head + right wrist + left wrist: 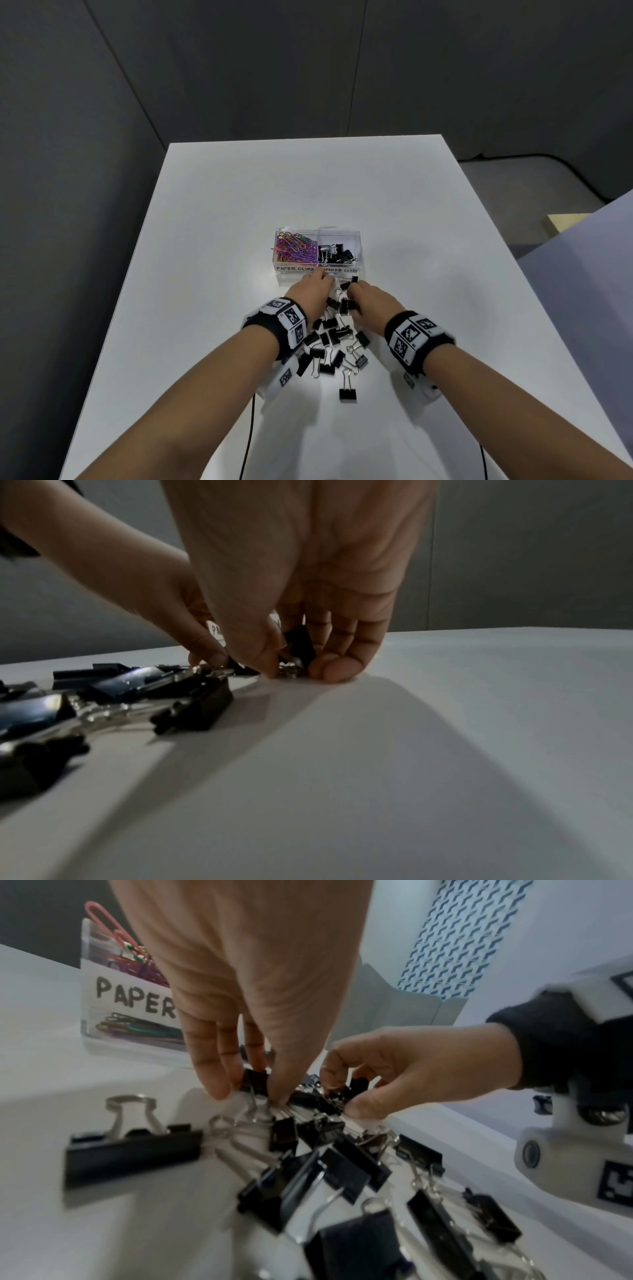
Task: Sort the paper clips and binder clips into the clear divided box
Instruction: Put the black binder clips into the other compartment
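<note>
A clear divided box (295,269) stands mid-table, labelled PAPER CLIPS and BINDER CLIPS. Its left compartment holds colourful paper clips (295,247); its right one holds black binder clips (336,255). Just in front of it, a pile of several loose black binder clips (331,340) lies between my wrists. My left hand (251,1093) pinches a binder clip (255,1082) at the far end of the pile. My right hand (301,666) is beside it, fingers curled round another binder clip (301,642), fingertips touching the table. The box's paper clip side (130,993) shows behind my left fingers.
The white table (239,205) stretches bare to the left, right and behind the box. Dark wall panels (239,68) stand beyond its far edge. A pale wooden piece (565,222) and a grey surface sit off to the right. A black cable (248,442) hangs at the near edge.
</note>
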### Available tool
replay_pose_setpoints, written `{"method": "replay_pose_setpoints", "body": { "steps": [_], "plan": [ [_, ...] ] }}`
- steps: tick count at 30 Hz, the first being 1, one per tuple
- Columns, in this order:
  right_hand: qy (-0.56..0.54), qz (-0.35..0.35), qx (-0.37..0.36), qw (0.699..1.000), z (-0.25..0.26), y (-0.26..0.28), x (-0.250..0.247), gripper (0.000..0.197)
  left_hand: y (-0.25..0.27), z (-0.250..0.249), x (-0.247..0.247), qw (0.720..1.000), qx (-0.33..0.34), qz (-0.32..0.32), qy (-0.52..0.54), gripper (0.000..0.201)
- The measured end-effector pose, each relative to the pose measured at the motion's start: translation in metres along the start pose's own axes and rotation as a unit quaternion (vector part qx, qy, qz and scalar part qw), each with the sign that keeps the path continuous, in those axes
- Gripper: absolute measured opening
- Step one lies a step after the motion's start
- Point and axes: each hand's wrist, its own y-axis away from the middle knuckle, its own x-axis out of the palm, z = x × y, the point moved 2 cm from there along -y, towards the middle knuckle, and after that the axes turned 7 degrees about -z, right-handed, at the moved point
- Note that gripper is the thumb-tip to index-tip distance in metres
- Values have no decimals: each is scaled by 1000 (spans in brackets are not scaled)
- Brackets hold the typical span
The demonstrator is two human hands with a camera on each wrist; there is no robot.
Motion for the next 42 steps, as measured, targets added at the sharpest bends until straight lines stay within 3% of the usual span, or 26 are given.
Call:
{"method": "replay_pose_setpoints", "body": {
  "steps": [6, 11, 17, 20, 23, 31, 35, 39, 42],
  "plan": [
    [-9, 4, 20, 1000, 0, 1, 2, 27, 1, 4, 3, 999, -22, -13, 38, 29],
    [-13, -15, 28, 999, 1, 2, 4, 23, 1, 4, 6, 996, -39, -17, 73, 54],
    [-36, -16, 36, 999, -2, 6, 6, 35, 3, 8, 12, 989, -69, -35, 124, 45],
    [-22, 3, 31, 999, -2, 5, 6, 47, 3, 9, 12, 985, -80, -36, 147, 55],
    [-6, 9, 14, 1000, -1, 5, 5, 42, 5, 11, 12, 979, -103, -39, 171, 59],
    [0, -1, 20, 1000, 1, 5, 4, 31, 12, 8, 7, 991, -92, -80, 62, 33],
    [12, 1, 35, 999, 3, 7, 4, 30, 10, 5, 7, 992, -83, -53, 78, 29],
    [28, 2, 22, 999, 6, 9, 4, 31, 7, 3, 7, 989, -95, -10, 116, 48],
    [-14, -10, 48, 999, 2, 8, 0, 29, 6, 6, 7, 983, -113, 33, 142, 41]
  ]
}}
